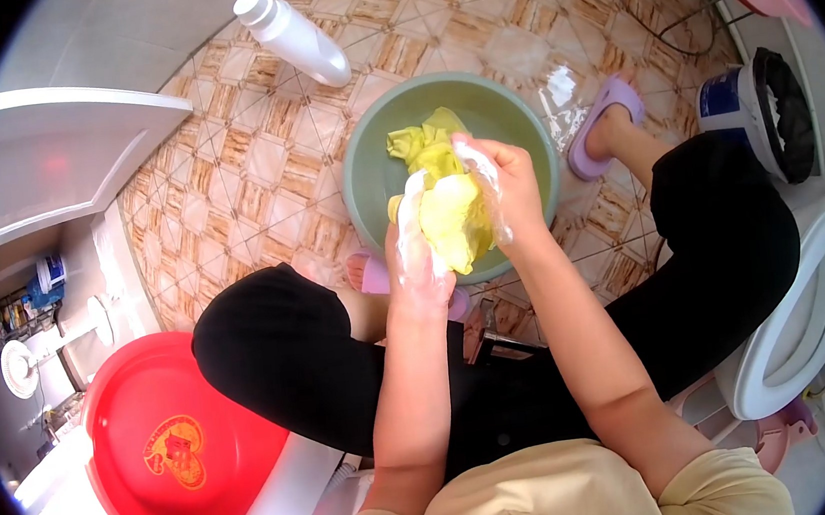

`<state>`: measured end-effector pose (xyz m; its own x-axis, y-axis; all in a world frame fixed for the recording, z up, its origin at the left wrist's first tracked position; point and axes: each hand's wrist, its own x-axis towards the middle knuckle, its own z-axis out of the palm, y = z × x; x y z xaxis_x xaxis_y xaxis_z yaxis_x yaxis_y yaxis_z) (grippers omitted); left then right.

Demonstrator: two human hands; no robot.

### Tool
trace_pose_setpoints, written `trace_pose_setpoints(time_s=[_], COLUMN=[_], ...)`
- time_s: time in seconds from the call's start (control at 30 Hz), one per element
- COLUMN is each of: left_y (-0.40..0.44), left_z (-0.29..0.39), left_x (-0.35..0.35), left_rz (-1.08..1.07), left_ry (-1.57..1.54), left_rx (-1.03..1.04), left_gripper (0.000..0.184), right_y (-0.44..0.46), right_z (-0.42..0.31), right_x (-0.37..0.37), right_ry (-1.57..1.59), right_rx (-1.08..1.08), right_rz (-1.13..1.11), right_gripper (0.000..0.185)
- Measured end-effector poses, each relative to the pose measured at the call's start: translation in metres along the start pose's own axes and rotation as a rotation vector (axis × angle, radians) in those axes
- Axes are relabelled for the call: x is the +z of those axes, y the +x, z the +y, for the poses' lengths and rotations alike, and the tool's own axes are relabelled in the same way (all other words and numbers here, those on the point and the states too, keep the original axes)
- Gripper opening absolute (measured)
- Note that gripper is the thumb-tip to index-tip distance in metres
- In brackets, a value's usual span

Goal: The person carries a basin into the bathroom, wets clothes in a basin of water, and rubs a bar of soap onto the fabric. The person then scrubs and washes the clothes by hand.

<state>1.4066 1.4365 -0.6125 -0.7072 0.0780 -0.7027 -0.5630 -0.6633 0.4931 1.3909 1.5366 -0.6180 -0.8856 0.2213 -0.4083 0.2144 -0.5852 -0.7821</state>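
Note:
A wet yellow cloth is bunched between my two hands, above a round green basin on the floor. My left hand grips it from the left side, with white foam along the fingers and wrist. On the other side my right hand is closed round the cloth, foam on its palm edge as well. The upper end of the cloth hangs over the inside of the basin. How far it touches the basin's bottom, I cannot tell.
A white bottle stands on the tiled floor beyond the basin. To the left is a red basin, and a white door juts in. At right are a lined bucket, a toilet seat and a hose.

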Motion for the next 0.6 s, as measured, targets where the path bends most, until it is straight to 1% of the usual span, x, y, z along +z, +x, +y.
trace_pose_setpoints(time_s=[0.03, 0.07, 0.1, 0.17, 0.2, 0.23, 0.27, 0.3, 0.33, 0.37, 0.4, 0.43, 0.47, 0.5, 0.57, 0.6], left_y=[0.007, 0.011, 0.008, 0.025, 0.02, 0.011, 0.007, 0.007, 0.008, 0.014, 0.021, 0.027, 0.032, 0.028, 0.006, -0.003], left_z=[-0.001, -0.002, -0.004, -0.022, -0.019, -0.015, -0.014, -0.017, -0.018, -0.02, -0.027, -0.035, -0.041, -0.036, -0.013, -0.004], left_x=[-0.007, -0.013, -0.017, -0.051, -0.045, -0.034, -0.027, -0.027, -0.034, -0.042, -0.053, -0.063, -0.071, -0.063, -0.028, -0.012], left_rz=[-0.037, -0.075, -0.086, -0.741, -0.742, -0.386, -0.029, -0.037, -0.094, -0.157, -0.159, -0.488, -0.817, -0.82, -0.058, -0.052], left_ry=[-0.01, -0.02, 0.053, -0.34, -0.339, -0.166, 0.005, 0.041, -0.038, -0.115, -0.112, -0.263, -0.413, -0.412, -0.102, -0.06], left_rx=[0.005, 0.01, 0.083, 0.1, 0.1, 0.018, -0.06, -0.031, -0.046, -0.062, -0.065, 0.074, 0.219, 0.217, -0.067, -0.103], left_gripper=[0.031, 0.031, 0.031, 0.031, 0.031, 0.029, 0.027, 0.027, 0.027, 0.027, 0.027, 0.028, 0.029, 0.029, 0.033, 0.038], right_y=[-0.006, -0.014, -0.023, -0.04, -0.036, -0.023, -0.004, 0.003, -0.002, -0.015, -0.037, -0.048, -0.042, -0.023, 0.01, 0.01], right_z=[0.001, 0.003, 0.005, 0.006, 0.009, 0.015, 0.021, 0.019, 0.023, 0.029, 0.032, 0.032, 0.028, 0.027, 0.029, 0.025], right_x=[0.005, 0.011, 0.017, 0.033, 0.032, 0.025, 0.011, 0.008, 0.011, 0.019, 0.034, 0.04, 0.035, 0.024, 0.0, -0.004], right_ry=[-0.003, -0.232, -0.461, -0.963, -0.97, -0.97, -1.027, -1.074, -1.099, -1.097, -1.067, -1.025, -0.988, -0.988, -1.104, -1.101], right_rx=[0.004, -0.138, -0.282, -0.791, -0.81, -0.81, -0.591, -0.367, -0.447, -0.446, -0.696, -0.943, -0.861, -0.864, -0.486, -0.486], right_rz=[-0.004, -0.071, -0.137, -0.233, -0.203, -0.201, -0.084, 0.031, 0.069, 0.07, -0.043, -0.161, -0.294, -0.291, -0.048, -0.046], right_gripper=[0.023, 0.025, 0.028, 0.034, 0.037, 0.037, 0.036, 0.035, 0.031, 0.031, 0.033, 0.035, 0.031, 0.031, 0.034, 0.034])
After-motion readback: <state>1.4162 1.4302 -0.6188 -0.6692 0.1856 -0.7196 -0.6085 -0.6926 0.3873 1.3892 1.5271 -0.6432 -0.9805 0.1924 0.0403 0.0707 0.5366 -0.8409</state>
